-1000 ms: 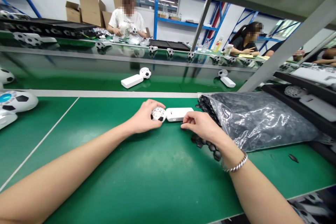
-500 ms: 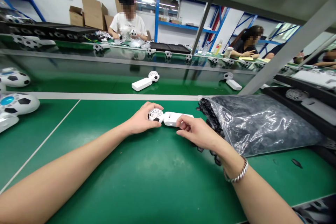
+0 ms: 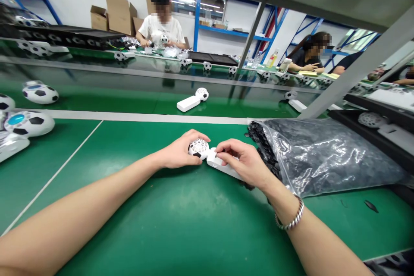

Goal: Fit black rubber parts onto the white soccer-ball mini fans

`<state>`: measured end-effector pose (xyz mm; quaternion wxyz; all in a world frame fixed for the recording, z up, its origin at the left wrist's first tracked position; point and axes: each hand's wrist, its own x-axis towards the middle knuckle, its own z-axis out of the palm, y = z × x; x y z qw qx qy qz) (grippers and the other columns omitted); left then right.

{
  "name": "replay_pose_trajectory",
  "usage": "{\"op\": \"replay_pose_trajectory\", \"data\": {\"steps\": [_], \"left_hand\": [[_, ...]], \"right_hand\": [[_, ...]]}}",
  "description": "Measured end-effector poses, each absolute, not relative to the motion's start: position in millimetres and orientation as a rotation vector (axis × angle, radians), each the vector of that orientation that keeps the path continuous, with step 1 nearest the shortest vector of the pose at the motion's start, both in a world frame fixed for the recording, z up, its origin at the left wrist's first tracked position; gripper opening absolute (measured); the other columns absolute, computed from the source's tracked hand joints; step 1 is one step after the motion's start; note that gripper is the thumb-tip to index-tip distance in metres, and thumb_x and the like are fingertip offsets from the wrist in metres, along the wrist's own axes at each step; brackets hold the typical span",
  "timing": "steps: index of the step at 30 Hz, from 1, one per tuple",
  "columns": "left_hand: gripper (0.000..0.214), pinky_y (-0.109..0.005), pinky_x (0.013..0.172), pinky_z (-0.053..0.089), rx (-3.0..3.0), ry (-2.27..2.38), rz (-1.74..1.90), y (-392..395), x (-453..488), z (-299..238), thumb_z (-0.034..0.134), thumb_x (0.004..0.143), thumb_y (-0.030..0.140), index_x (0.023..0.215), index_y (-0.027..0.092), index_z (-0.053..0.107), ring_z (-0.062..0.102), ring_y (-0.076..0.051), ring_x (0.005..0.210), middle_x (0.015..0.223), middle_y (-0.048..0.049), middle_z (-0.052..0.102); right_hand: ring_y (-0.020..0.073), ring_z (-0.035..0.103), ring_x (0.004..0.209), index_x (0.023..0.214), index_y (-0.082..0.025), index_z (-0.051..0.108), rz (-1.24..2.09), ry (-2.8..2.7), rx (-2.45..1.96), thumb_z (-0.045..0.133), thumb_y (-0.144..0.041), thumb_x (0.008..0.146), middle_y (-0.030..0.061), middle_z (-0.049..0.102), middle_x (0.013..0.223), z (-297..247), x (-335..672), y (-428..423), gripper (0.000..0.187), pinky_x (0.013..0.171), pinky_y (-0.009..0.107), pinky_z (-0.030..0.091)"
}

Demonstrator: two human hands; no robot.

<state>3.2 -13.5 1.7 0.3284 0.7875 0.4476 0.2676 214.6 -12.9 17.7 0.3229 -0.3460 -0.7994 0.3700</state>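
Note:
On the green table lies a white handheld fan (image 3: 223, 167) with a soccer-ball-patterned head. My left hand (image 3: 183, 150) is closed around that round head, thumb in front and fingers behind. Over the handle, close to the neck, is my right hand (image 3: 244, 159), its thumb and forefinger pinched on a small dark piece whose shape I cannot make out. Part of the handle is hidden beneath the right hand. A clear plastic bag (image 3: 323, 155) of small black pieces lies open just right of the right hand.
Beyond the table edge, another fan (image 3: 189, 102) lies on the green conveyor belt (image 3: 129, 99). Several soccer-patterned fans (image 3: 30, 123) are at the left. A black tray (image 3: 349, 120) stands at the right, near a slanted metal post (image 3: 355, 56). Co-workers sit across the line.
My right hand has moved from the handle's far end towards the neck, pinching a small dark piece. The fan's handle has swung nearer to me. Fans on the belt have shifted right.

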Motion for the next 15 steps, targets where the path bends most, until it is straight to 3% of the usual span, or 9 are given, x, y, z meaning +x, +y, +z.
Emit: {"op": "replay_pose_trajectory", "data": {"steps": [4, 7, 12, 15], "left_hand": [[0.048, -0.035, 0.092, 0.037, 2.081, 1.243, 0.838, -6, -4, 1, 0.067, 0.059, 0.02, 0.105, 0.025, 0.052, 0.047, -0.021, 0.101, 0.105, -0.0014, 0.047], [0.047, -0.034, 0.091, 0.038, 1.931, 1.581, 1.142, 12, -22, 2, 0.068, 0.057, 0.019, 0.102, 0.023, 0.053, 0.049, -0.021, 0.099, 0.101, -0.0012, 0.048], [0.05, -0.036, 0.095, 0.033, 1.49, 2.266, 1.453, 41, -92, -1, 0.055, 0.075, 0.03, 0.12, 0.018, 0.036, 0.038, -0.024, 0.114, 0.121, -0.012, 0.035], [0.061, -0.04, 0.097, 0.029, 1.387, 2.474, 1.371, 43, -131, -11, 0.062, 0.069, 0.025, 0.123, 0.018, 0.035, 0.034, -0.029, 0.118, 0.124, -0.0141, 0.035]], "right_hand": [[0.0124, 0.056, 0.071, 0.093, -0.021, 0.06, 0.857, -2.077, -0.964, 0.058, -0.025, 0.077, 0.0008, 0.06, 0.082, 16, 216, -7, 0.016, 0.068, 0.025, 0.047], [0.0136, 0.057, 0.07, 0.093, -0.021, 0.059, 0.836, -2.074, -1.001, 0.054, -0.032, 0.081, 0.0015, 0.061, 0.081, 15, 219, -6, 0.017, 0.067, 0.025, 0.048], [0.02, 0.06, 0.084, 0.094, -0.025, 0.059, 0.697, -2.124, -1.117, 0.055, -0.048, 0.076, 0.0032, 0.063, 0.093, 4, 231, 4, 0.03, 0.073, 0.029, 0.049], [0.0225, 0.062, 0.083, 0.093, -0.031, 0.061, 0.638, -2.175, -1.177, 0.056, -0.055, 0.07, 0.0025, 0.065, 0.094, -13, 233, 12, 0.034, 0.063, 0.029, 0.053]]}}
